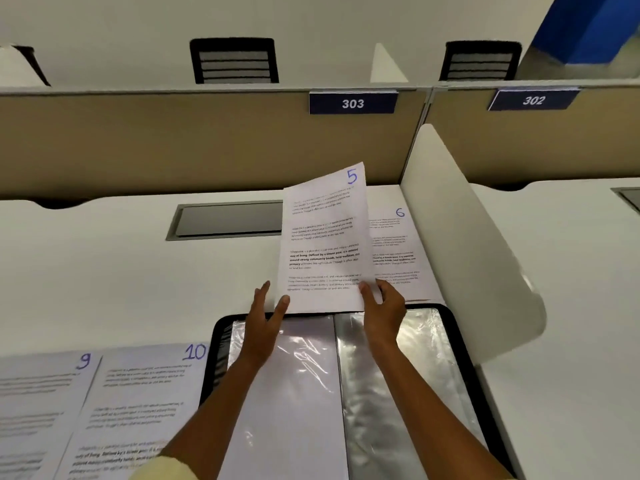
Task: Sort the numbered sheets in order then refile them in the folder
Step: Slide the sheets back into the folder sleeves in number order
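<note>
1. Head view: sheet 5 (325,237) is held tilted up above the far edge of the open folder (460,341). The right hand (382,308) pinches its lower right corner, thumb on the front. The left hand (265,322) has straight, spread fingers, with one fingertip touching the lower left edge and gripping nothing.

2. Risk: the sheet hangs from a single pinched corner. If the left fingers lose the edge, the page could swing or fold before it reaches a sleeve mouth.

3. Risk: the clear sleeves (408,368) look glossy and limp. A bottom edge that meets the plastic askew could catch and crumple. Which sleeve is meant I cannot tell.

4. Risk: the left-hand sleeve seems already to hold a white page, its number not readable. Sliding 5 into an occupied pocket would break the order.

5. Risk: sheet 6 (398,251) lies on the surface just beyond the folder, partly behind 5. A sweep of the raised page could drag it toward the divider (460,216).

6. Sheets 9 (38,403) and 10 (138,403) lie at the left on the surface, 10 touching or slightly under the folder's left rim; shifting the folder may disturb them.
</note>
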Motion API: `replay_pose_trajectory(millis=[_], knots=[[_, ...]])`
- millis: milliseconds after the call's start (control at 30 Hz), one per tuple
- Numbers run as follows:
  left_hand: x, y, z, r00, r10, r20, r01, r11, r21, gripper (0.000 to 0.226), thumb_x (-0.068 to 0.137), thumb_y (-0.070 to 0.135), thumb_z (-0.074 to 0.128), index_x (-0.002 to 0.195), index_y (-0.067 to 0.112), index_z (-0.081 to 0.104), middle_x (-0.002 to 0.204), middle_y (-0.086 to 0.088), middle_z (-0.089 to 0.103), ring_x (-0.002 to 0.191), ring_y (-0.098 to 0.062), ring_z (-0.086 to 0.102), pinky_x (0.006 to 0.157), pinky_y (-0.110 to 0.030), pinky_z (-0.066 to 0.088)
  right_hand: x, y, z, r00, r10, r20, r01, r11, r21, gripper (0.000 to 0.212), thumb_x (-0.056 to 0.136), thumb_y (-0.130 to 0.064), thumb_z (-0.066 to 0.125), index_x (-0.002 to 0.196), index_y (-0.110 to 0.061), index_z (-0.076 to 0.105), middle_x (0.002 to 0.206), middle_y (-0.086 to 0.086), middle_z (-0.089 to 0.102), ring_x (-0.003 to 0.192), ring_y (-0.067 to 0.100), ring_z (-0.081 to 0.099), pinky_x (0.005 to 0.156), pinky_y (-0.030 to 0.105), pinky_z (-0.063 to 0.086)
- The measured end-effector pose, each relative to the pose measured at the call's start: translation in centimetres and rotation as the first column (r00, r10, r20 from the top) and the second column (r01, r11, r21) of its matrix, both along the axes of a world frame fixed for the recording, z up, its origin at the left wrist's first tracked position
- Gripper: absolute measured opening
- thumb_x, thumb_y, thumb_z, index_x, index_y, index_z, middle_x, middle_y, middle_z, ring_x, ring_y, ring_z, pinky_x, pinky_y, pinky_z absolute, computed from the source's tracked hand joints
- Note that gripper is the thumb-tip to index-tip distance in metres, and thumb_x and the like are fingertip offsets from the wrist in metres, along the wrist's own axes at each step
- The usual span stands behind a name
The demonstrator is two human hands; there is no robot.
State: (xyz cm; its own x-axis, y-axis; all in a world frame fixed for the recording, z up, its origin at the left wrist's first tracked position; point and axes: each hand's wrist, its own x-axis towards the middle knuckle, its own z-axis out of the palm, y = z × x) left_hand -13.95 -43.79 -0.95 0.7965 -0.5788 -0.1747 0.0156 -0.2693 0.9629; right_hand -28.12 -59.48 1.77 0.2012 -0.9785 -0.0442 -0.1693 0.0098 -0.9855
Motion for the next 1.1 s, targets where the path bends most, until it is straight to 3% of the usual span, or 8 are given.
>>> replay_pose_trajectory(millis=[100,167,367,433,567,633,833,1100], knots=[[-2.6,1.4,2.1,0.982,-0.031,-0.187,-0.002,0.984,-0.178,0.058,0.091,0.063,0.050,0.131,0.022,0.057,0.130,0.004,0.063,0.122,-0.015,0.057,0.099,-0.032,0.047,-2.6,2.3,0.6,1.000,-0.020,0.017,0.020,1.000,0.009,0.005,0.088,-0.021,0.075,0.089,-0.017,0.072,0.086,-0.005,0.072,0.086,0.014,0.068,0.080,0.031,0.056],[-3.8,2.5,3.0,0.950,-0.035,-0.309,-0.039,0.972,-0.230,0.040,0.094,0.048,0.055,0.121,0.020,0.064,0.116,0.001,0.071,0.111,-0.017,0.065,0.091,-0.039,0.055,-4.4,4.0,0.9,0.999,-0.031,0.028,0.031,0.999,0.012,0.005,0.088,-0.021,0.075,0.090,-0.020,0.072,0.088,-0.007,0.073,0.087,0.013,0.068,0.080,0.031,0.055],[-7.9,7.5,3.8,0.931,-0.076,-0.357,0.001,0.978,-0.207,0.032,0.091,0.019,0.068,0.121,0.009,0.062,0.110,-0.009,0.073,0.102,-0.024,0.069,0.083,-0.046,0.059,-10.7,10.2,2.2,0.995,-0.081,0.054,0.079,0.996,0.038,0.002,0.089,-0.019,0.074,0.090,-0.019,0.072,0.086,-0.004,0.073,0.080,0.012,0.067,0.072,0.028,0.052],[-9.4,9.3,4.0,0.928,-0.093,-0.362,0.014,0.977,-0.215,0.023,0.090,0.010,0.067,0.113,0.007,0.063,0.105,-0.011,0.073,0.098,-0.027,0.070,0.075,-0.042,0.060,-12.6,12.3,2.8,0.992,-0.087,0.088,0.083,0.995,0.049,0.009,0.089,-0.017,0.074,0.086,-0.025,0.070,0.086,-0.004,0.073,0.081,0.014,0.068,0.071,0.025,0.053],[-13.1,12.0,4.4,0.910,-0.128,-0.394,0.051,0.978,-0.200,0.011,0.088,-0.002,0.066,0.093,0.007,0.063,0.095,-0.012,0.072,0.085,-0.028,0.069,0.063,-0.036,0.061,-16.7,15.8,3.5,0.981,-0.125,0.145,0.106,0.986,0.133,0.007,0.090,-0.018,0.073,0.086,-0.024,0.072,0.087,-0.001,0.074,0.085,0.020,0.069,0.077,0.035,0.057],[-15.1,13.1,4.2,0.893,-0.139,-0.427,0.068,0.982,-0.177,0.009,0.087,-0.003,0.067,0.093,0.003,0.062,0.097,-0.015,0.070,0.083,-0.025,0.069,0.063,-0.037,0.061,-18.9,17.5,3.6,0.965,-0.163,0.204,0.115,0.967,0.229,0.002,0.091,-0.020,0.072,0.091,-0.019,0.072,0.091,0.001,0.074,0.088,0.021,0.069,0.077,0.036,0.059],[-22.0,14.5,2.4,0.854,-0.160,-0.494,0.118,0.986,-0.115,0.021,0.087,-0.001,0.068,0.106,-0.004,0.060,0.109,-0.015,0.070,0.091,-0.031,0.072,0.070,-0.046,0.061,-24.9,21.6,2.4,0.843,-0.411,0.348,0.156,0.805,0.573,0.023,0.093,-0.021,0.068,0.111,-0.008,0.065,0.105,0.010,0.070,0.093,0.026,0.067,0.068,0.031,0.060],[-31.0,14.9,1.4,0.816,-0.239,-0.526,0.213,0.971,-0.111,0.023,0.083,0.000,0.073,0.102,-0.001,0.059,0.110,-0.014,0.070,0.099,-0.029,0.070,0.075,-0.043,0.060,-32.3,24.2,1.3,0.860,-0.373,0.348,0.082,0.775,0.627,0.030,0.089,-0.019,0.072,0.117,-0.012,0.064,0.110,0.012,0.072,0.102,0.029,0.069,0.077,0.039,0.059]])
